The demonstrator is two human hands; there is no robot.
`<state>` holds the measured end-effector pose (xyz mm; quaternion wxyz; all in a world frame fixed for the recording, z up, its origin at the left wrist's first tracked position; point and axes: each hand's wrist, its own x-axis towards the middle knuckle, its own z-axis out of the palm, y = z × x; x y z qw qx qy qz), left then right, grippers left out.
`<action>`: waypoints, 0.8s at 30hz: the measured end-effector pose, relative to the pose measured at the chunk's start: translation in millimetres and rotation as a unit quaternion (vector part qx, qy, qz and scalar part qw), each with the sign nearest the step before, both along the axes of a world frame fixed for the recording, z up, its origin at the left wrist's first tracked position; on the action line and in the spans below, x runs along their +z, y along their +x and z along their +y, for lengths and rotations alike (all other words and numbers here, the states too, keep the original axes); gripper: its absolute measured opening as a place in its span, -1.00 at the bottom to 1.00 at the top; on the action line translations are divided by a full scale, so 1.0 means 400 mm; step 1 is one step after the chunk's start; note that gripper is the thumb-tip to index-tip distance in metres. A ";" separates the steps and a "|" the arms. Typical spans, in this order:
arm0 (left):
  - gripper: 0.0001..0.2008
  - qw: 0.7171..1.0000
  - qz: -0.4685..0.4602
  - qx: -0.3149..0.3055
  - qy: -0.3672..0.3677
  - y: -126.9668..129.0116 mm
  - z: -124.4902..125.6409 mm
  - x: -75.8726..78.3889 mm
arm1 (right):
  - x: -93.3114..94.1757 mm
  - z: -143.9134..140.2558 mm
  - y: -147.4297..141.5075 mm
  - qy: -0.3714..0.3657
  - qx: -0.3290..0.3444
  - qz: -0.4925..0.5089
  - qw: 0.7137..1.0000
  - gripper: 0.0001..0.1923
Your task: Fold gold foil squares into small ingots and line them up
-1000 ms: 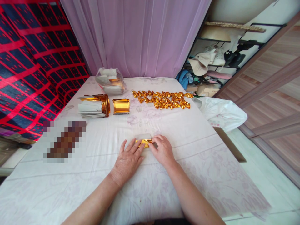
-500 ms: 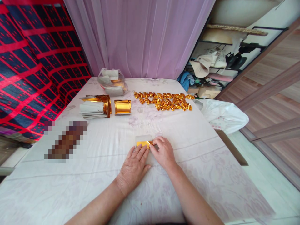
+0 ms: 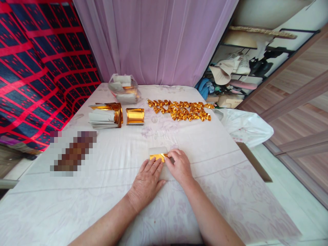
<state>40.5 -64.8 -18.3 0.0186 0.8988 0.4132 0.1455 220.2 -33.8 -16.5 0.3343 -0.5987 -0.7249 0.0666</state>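
A small sheet of gold foil paper (image 3: 156, 156), white on its back, lies on the white floral cloth (image 3: 123, 191) in front of me. My left hand (image 3: 147, 180) lies flat with its fingertips pressing on the sheet's near edge. My right hand (image 3: 179, 166) pinches the sheet's right end between thumb and fingers. Both hands touch the sheet and each other.
Farther back lie a stack of gold and white sheets (image 3: 105, 115), a curled gold sheet (image 3: 135, 116), a clear bag of sheets (image 3: 124, 89) and several folded gold pieces (image 3: 180, 110). A white plastic bag (image 3: 243, 125) lies at the right edge. A pink curtain (image 3: 156, 41) hangs behind.
My left hand has slid a little to the right, closer to my right hand. The gold sheet shows a slightly wider fold than a second ago.
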 end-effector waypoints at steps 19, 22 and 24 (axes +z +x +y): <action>-0.48 1.000 -0.012 0.002 -0.017 0.002 0.001 0.012 | -0.006 -0.002 -0.005 0.007 -0.036 -0.016 0.999 -0.88; -0.49 1.000 -0.011 0.004 -0.015 0.002 0.001 0.012 | -0.004 -0.002 -0.003 0.005 -0.029 -0.008 1.000 -0.91; -0.49 1.000 -0.012 0.006 -0.014 0.003 0.001 0.012 | -0.001 -0.003 -0.001 0.001 -0.020 0.001 1.000 -0.95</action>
